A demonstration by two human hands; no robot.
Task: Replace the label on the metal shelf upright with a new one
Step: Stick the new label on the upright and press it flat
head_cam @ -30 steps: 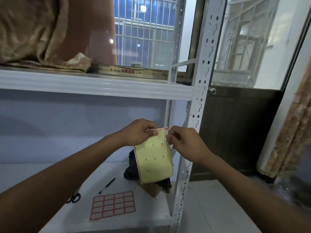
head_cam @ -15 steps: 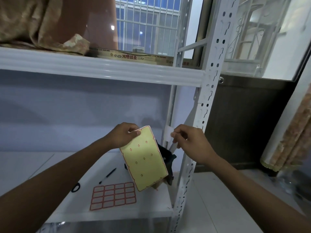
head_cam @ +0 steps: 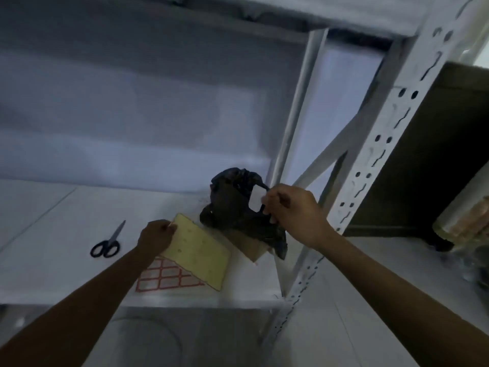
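My left hand [head_cam: 156,235] pinches the top corner of a yellow label backing sheet [head_cam: 199,251], held low over the white shelf [head_cam: 53,274]. The sheet partly covers a second sheet of red-bordered labels [head_cam: 165,278] lying flat on the shelf. My right hand [head_cam: 291,211] holds a small white label [head_cam: 257,199] between thumb and fingers, in front of a black bag. The perforated white metal upright [head_cam: 381,144] rises just right of that hand, about a hand's width from the label.
A crumpled black plastic bag [head_cam: 232,205] sits on a brown cardboard piece [head_cam: 251,246] near the shelf's right end. Black-handled scissors [head_cam: 107,243] lie on the left of the shelf. A diagonal brace [head_cam: 333,149] crosses behind. A dark door panel [head_cam: 434,160] stands at right.
The view has tilted down. My left hand lowered the yellow sheet toward the shelf, over the red label sheet. My right hand keeps the peeled white label, now in front of the black bag.
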